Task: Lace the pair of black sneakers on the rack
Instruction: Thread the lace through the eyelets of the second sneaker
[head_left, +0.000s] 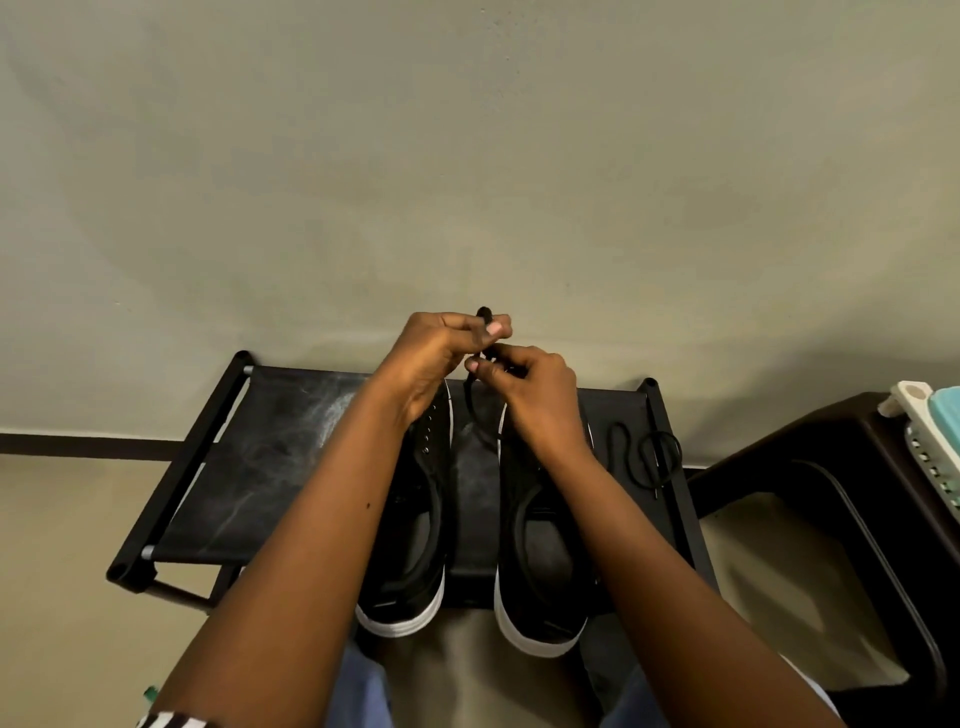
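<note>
Your forearms cover much of the two black canvas sneakers with white rubber soles: the left sneaker (415, 525) shows only its outer side with a row of small eyelets, and the right sneaker (540, 561) shows mostly its heel opening and white sole edge. Their toes are hidden behind your hands. I can read no brand, label or writing on the shoes.

Your left hand (436, 358) is raised above the toes, and its grip pinches the thin black shoelace (475, 400) between thumb and fingertips; the lace end stands up above the fingers. Your right hand (530, 389) is just beside it, touching it, fingers curled round the same lace lower down. The lace hangs in a loop between the two shoes; where it goes after that is hard to make out.

Both sneakers stand side by side on the black fabric shoe rack with a black metal frame (249, 467), heels toward you. A second black shoelace (644, 457) lies coiled on the rack, right of the right sneaker.

The rack stands against a plain beige wall (467, 156) on a beige floor. At the right a dark brown plastic stool (831, 467) is cut by the frame edge.
</note>
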